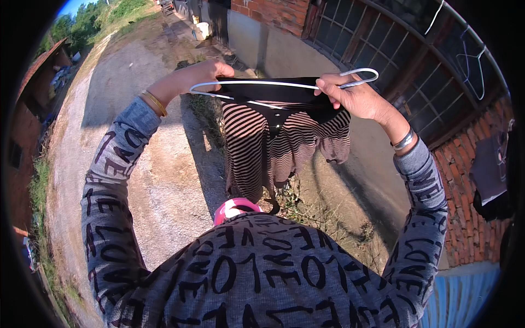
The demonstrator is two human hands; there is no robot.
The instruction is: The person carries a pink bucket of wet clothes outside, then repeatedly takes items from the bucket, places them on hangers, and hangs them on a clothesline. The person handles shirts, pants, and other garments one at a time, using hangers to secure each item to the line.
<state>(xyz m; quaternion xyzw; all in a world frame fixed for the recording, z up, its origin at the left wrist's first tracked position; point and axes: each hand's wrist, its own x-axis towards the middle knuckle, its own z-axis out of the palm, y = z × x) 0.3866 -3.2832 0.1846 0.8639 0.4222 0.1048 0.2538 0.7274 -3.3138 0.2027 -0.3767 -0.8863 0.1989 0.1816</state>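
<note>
A black-and-beige striped knit garment (250, 139) with a black collar band hangs between my two hands. A white wire hanger (262, 83) lies sideways across the band, its hook end to the right. My left hand (207, 76) pinches the band's left end beside the hanger's narrow end. My right hand (348, 92) grips the hanger near its hook together with the band's right end. Part of the hanger's lower bar is hidden in the cloth. Two small shiny spots, perhaps buttons, show on the black middle part.
A pink rim of a basin or bucket (233, 207) shows below the garment. To the right stand a barred window (369, 45) and a brick wall (463, 192), with empty hangers (478, 74) and dark clothing (490, 168) hanging. A pale bucket (201, 31) stands further off.
</note>
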